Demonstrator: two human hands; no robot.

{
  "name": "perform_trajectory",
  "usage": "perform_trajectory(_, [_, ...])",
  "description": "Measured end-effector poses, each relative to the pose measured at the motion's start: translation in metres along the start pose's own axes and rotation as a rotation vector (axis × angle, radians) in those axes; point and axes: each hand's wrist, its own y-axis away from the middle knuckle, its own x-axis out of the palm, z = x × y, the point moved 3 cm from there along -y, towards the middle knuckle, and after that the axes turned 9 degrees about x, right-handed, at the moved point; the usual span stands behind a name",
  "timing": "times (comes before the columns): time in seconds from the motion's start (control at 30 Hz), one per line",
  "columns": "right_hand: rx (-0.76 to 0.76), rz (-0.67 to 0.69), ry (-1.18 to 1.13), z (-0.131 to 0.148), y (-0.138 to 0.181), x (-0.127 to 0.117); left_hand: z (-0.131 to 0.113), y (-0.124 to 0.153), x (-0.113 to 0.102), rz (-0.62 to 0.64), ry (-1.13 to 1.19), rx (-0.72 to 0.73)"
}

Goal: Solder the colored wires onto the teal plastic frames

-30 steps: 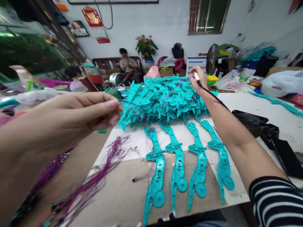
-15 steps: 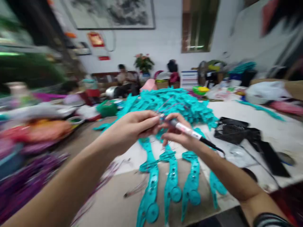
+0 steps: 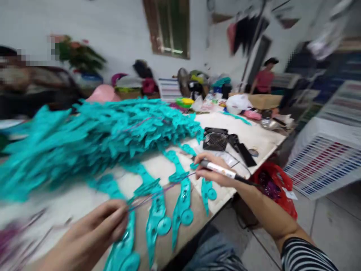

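My left hand [image 3: 96,233] pinches one end of a thin purple wire [image 3: 160,190] that runs taut to my right hand [image 3: 211,171]. My right hand is closed on a white pen-shaped soldering tool [image 3: 218,169] with a black cord, and also pinches the wire's other end. Under the wire lie several flat teal plastic pieces [image 3: 182,199] in a row on the table [image 3: 84,195]. Behind them is a big heap of teal pieces [image 3: 93,131]. The picture is smeared by motion.
A black fan grille [image 3: 216,139] and a black flat part [image 3: 245,154] lie near the table's right corner. A red bag [image 3: 275,184] sits on the floor below. A white crate [image 3: 324,162] stands at right. A person in red [image 3: 263,79] stands far back.
The view has swung right. My hands, which met in front of the heap, have drawn apart with the wire stretched between them; my left hand has dropped toward the near edge.
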Motion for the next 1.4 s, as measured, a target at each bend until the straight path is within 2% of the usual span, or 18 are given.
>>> perform_trajectory(0.07, [-0.021,-0.065,0.136,-0.014,-0.001,0.003,0.01,0.013,0.017,0.089,0.131,-0.026])
perform_trajectory(0.13, [-0.014,-0.092,0.248,-0.03,-0.01,0.008,0.018,0.016,0.026,0.126,0.237,-0.029])
perform_trajectory(0.23, [-0.024,-0.052,0.314,-0.049,-0.03,0.022,0.033,0.017,0.024,0.074,0.346,-0.028])
perform_trajectory(0.37, [-0.047,0.041,0.351,-0.06,-0.053,0.047,0.047,0.025,0.017,-0.005,0.441,-0.019])
perform_trajectory(0.5, [-0.072,0.088,0.399,-0.062,-0.072,0.065,0.057,0.031,0.012,-0.042,0.451,-0.063])
perform_trajectory(0.67, [-0.135,0.121,0.5,-0.067,-0.095,0.078,0.07,0.032,0.011,-0.002,0.377,-0.131])
perform_trajectory(0.8, [-0.26,0.118,0.685,-0.07,-0.127,0.091,0.081,0.028,0.021,0.008,0.371,-0.169])
perform_trajectory(0.97, [-0.377,0.292,0.731,-0.076,-0.17,0.125,0.096,0.011,0.04,-0.096,0.415,-0.226])
perform_trajectory(1.03, [-0.402,0.297,0.67,-0.078,-0.168,0.134,0.102,0.006,0.044,-0.143,0.418,-0.245])
perform_trajectory(1.1, [-0.386,0.248,0.512,-0.081,-0.153,0.136,0.107,0.002,0.047,-0.172,0.418,-0.257])
perform_trajectory(1.17, [-0.286,0.222,0.279,-0.087,-0.129,0.133,0.109,0.0,0.047,-0.183,0.416,-0.253])
perform_trajectory(1.27, [-0.093,0.289,0.02,-0.097,-0.095,0.133,0.108,-0.001,0.047,-0.161,0.382,-0.231])
perform_trajectory(1.4, [-0.008,0.282,-0.049,-0.102,-0.077,0.136,0.102,-0.002,0.049,-0.093,0.261,-0.216])
